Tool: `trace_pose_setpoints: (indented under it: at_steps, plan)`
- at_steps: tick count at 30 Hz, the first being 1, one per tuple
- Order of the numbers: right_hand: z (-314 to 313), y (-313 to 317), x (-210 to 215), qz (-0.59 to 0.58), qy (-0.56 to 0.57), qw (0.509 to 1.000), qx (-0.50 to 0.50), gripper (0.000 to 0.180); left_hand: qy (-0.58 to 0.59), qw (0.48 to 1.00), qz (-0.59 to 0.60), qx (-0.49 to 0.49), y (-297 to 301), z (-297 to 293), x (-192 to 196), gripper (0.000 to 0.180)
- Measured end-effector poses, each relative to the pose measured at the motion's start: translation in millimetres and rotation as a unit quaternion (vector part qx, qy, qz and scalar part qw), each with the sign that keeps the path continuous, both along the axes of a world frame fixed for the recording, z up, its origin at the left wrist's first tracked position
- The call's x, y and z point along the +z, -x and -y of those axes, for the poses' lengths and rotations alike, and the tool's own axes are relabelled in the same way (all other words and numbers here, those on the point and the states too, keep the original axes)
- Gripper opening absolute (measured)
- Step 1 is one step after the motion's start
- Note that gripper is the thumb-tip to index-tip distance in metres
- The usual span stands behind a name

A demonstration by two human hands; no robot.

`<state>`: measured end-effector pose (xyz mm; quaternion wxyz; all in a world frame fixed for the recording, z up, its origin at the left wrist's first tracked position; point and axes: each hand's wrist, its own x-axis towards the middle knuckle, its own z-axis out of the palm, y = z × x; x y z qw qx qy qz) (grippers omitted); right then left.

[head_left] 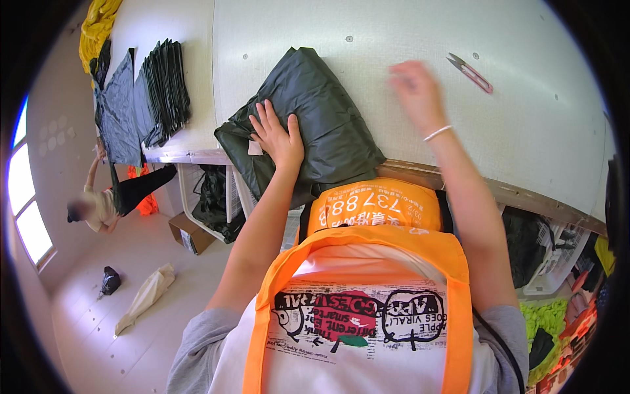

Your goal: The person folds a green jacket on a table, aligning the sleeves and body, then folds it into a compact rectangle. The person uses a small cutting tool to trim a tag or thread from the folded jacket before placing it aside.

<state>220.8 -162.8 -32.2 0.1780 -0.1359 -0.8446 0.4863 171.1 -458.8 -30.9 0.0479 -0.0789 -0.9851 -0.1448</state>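
Pink thread snips [470, 72] and stacked dark garments [165, 88] beyond folded garment [321, 125].

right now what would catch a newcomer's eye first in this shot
Most striking is the dark green folded garment at the white table's near edge, with the left hand pressed flat on it. The right hand, blurred, hovers above the bare tabletop to its right. Further right lie small pink thread snips, and a stack of dark folded pieces sits at far left.

A single head-worn fisheye view looks steeply down, close over the person's chest, onto the white speckled worktable [367, 46]; edges bend outward.
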Motion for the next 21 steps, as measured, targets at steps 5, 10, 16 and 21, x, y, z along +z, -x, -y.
trace_pose_setpoints:
  at_steps: [5,10,16,21]
  plan:
    - [66.8,11.3,16.6,0.034,0.310,0.942,0.125,0.015,0.000,1.000,0.003,-0.001,1.0,-2.7,2.4,0.066]
    - [70.0,18.7,0.8,0.031,0.354,0.930,0.096,0.008,0.007,1.000,-0.006,0.001,-0.3,-1.0,1.8,0.065]
    - [63.6,25.2,8.7,-0.039,0.107,0.972,0.206,0.004,0.000,1.000,-0.007,-0.002,0.0,-2.2,1.6,0.066]
    - [59.0,28.6,-7.8,-0.041,0.083,0.993,0.071,0.008,0.003,1.000,-0.003,0.001,0.0,-2.1,1.0,0.066]
